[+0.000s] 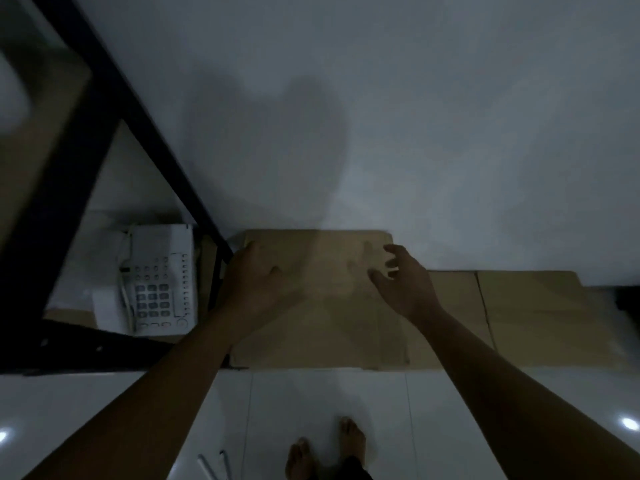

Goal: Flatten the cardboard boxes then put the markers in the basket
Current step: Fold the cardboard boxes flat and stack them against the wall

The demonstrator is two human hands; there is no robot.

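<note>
A flattened brown cardboard box (322, 317) leans against the white wall, its bottom edge on the tiled floor. My left hand (258, 289) lies on its upper left part, fingers reaching to the top left corner. My right hand (403, 282) hovers in front of the upper right part with fingers spread and loosely bent, holding nothing. Behind it more flattened cardboard (530, 317) stands along the wall to the right. Two markers (218, 464) lie on the floor at the bottom, left of my feet. The picture is dark and blurred.
A black metal rack (114, 109) stands at the left, with a white desk phone (159, 282) on its low shelf. My bare feet (325, 455) are on the white floor tiles (329, 400) in front of the cardboard.
</note>
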